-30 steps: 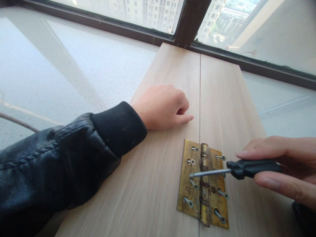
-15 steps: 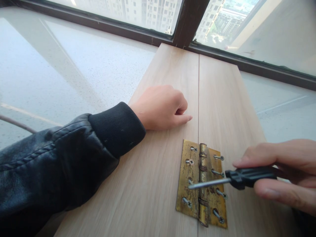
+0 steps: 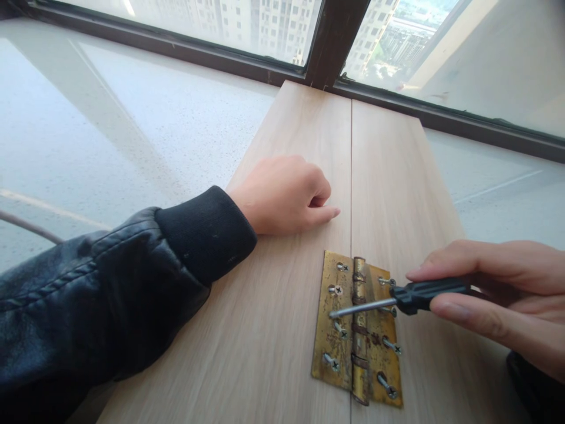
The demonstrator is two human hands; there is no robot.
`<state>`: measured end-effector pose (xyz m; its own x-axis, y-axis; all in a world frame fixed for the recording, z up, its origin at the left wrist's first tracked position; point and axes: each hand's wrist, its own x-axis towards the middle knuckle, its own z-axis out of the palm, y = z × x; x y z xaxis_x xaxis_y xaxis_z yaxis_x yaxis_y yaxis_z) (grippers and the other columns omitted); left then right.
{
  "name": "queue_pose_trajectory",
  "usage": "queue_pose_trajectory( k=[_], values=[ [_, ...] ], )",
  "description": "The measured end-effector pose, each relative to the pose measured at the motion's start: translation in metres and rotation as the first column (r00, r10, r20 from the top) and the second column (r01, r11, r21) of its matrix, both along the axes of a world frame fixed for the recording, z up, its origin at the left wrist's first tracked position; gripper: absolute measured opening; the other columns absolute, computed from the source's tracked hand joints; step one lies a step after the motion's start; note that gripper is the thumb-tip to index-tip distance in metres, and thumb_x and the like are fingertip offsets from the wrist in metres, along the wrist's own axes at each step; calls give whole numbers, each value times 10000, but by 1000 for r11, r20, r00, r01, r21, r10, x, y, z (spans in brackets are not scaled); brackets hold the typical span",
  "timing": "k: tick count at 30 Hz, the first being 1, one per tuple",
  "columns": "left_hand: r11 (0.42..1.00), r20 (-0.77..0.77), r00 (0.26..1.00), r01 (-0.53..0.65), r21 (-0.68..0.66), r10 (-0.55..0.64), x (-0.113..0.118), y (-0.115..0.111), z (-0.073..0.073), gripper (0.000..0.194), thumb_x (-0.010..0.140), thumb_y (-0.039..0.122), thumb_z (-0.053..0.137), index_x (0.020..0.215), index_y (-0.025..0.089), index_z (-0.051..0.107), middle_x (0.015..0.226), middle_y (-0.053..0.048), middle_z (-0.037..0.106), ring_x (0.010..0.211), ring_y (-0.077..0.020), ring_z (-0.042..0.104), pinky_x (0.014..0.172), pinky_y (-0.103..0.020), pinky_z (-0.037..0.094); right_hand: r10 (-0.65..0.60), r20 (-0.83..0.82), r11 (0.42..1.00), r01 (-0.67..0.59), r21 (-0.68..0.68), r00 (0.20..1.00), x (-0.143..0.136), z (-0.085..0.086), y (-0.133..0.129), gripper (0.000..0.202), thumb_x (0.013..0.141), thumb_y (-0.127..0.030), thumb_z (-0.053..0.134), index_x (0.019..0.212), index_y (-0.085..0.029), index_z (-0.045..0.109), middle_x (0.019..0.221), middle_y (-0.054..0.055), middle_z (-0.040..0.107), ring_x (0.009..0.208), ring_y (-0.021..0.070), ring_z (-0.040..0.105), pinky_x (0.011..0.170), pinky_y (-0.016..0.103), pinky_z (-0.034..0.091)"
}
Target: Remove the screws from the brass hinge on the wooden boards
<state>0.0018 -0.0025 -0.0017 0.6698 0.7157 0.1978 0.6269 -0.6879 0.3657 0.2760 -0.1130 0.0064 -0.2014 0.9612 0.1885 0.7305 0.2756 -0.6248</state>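
Across 2 pale wooden boards (image 3: 392,176) lies a rectangular brass-coloured hinge (image 3: 321,341) with 8 silver screws (image 3: 338,290); over it, the right hand (image 3: 521,285) has fingers clamped around a black-handled metal screwdriver (image 3: 412,297); the left hand (image 3: 285,195) rests with fingers curled narrow.

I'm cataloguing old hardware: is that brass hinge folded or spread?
The hinge is spread open: its left leaf and right leaf lie out on either side of the barrel, with screws showing on both.

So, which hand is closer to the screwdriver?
Right. The right hand holds the screwdriver by its handle. The left hand is apart from it, curled on the wood, nearer the window and off to the left.
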Motion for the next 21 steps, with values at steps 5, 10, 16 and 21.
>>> queue_pose_trajectory(
  k=[5,10,16,21],
  values=[
    [1000,13,1000,16,16,-16,0,0,0,409,780,364,606,459,161,454,432,42,338,436,-78,238,500,-287,195,164,160,986,-168,18,973,-8,5,0,154,789,-441,704,902,-340,677,749,-68,700,577,136,642,418,157,510],
    [1000,3,1000,15,3,-15,0,0,0,426,787,375,593,463,162,417,441,42,340,438,-78,225,492,-283,195,212,158,977,-212,-16,964,-15,10,5,148,811,-461,679,909,-352,664,752,-74,702,577,142,646,401,171,502],
    [1000,-1,1000,15,-8,-15,0,0,0,431,787,376,585,463,164,397,440,41,327,439,-80,217,491,-286,191,183,161,983,-184,-11,970,-16,10,3,132,825,-470,660,896,-359,663,741,-82,699,569,129,645,416,156,505],
    [1000,-10,1000,17,-14,-17,-1,0,0,435,795,388,571,472,163,386,443,39,335,444,-82,227,498,-288,195,25,96,1000,-25,-2,995,-14,9,3,179,755,-455,729,867,-324,680,732,-46,690,577,143,641,421,166,493]
  ],
)
